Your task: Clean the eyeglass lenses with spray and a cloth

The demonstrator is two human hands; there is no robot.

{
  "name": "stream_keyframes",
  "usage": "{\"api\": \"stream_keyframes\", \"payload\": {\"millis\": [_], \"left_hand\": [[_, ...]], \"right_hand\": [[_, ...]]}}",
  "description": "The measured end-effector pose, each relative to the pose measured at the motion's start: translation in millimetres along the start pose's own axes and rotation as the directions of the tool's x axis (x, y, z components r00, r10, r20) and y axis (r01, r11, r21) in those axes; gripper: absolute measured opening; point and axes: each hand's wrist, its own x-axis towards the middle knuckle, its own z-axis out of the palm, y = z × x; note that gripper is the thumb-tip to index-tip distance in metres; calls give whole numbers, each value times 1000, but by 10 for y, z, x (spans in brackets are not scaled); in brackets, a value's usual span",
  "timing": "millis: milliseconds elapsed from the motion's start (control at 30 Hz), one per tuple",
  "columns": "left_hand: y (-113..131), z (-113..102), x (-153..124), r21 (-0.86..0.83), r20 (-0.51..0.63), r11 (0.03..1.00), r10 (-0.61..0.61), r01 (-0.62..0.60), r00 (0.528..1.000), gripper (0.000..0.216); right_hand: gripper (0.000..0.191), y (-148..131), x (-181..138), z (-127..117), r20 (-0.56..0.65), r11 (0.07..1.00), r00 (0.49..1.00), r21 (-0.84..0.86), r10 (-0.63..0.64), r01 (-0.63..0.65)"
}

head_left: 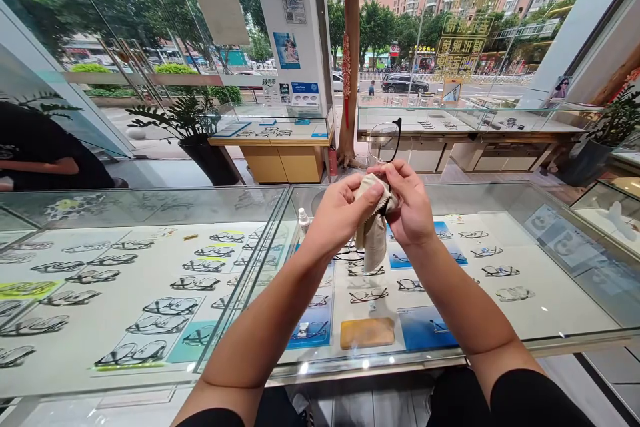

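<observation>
Above the glass counter, my two hands are close together around a pair of eyeglasses (399,140) and a beige cleaning cloth (374,250). My left hand (343,208) is closed, its thumb pressing the cloth. Closed at the frame's right side is my right hand (413,205), its fingertips pinching the glasses near the cloth. One clear lens and a dark rim stick up above the fingers. The other part of the glasses is mostly covered by the cloth and hands. Below the fingers, the cloth's loose end hangs down.
Under my arms stands a glass display case (480,307) with several rows of eyeglasses. A small white spray bottle (303,220) is left of my hands, and a tan-yellow case (367,332) lies nearer me. A person in black (45,147) is at far left.
</observation>
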Motion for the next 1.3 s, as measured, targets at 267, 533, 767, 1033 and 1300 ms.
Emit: {"api": "stream_keyframes", "payload": {"millis": [267, 533, 767, 1033, 1300], "left_hand": [[-94, 73, -11, -31, -90, 1000, 4, -7, 996, 59], [-69, 40, -40, 134, -69, 991, 0, 9, 998, 52], [-61, 72, -42, 92, -23, 992, 86, -83, 996, 58], [-6, 13, -48, 586, -99, 768, 385, -259, 917, 25], [-89, -13, -68, 847, -9, 468, 486, -252, 874, 8]], "right_hand": [[38, 8, -16, 10, -14, 1000, 1000, 29, 5, -4], [38, 6, -14, 33, -43, 999, 999, 30, -14, 15], [34, -23, -12, 16, -23, 999, 998, -4, -54, 54], [11, -93, -4, -55, 14, 729, 848, -503, -529, 463], [10, -276, -168, -11, 413, 103, 718, -826, -559, 555]]}}
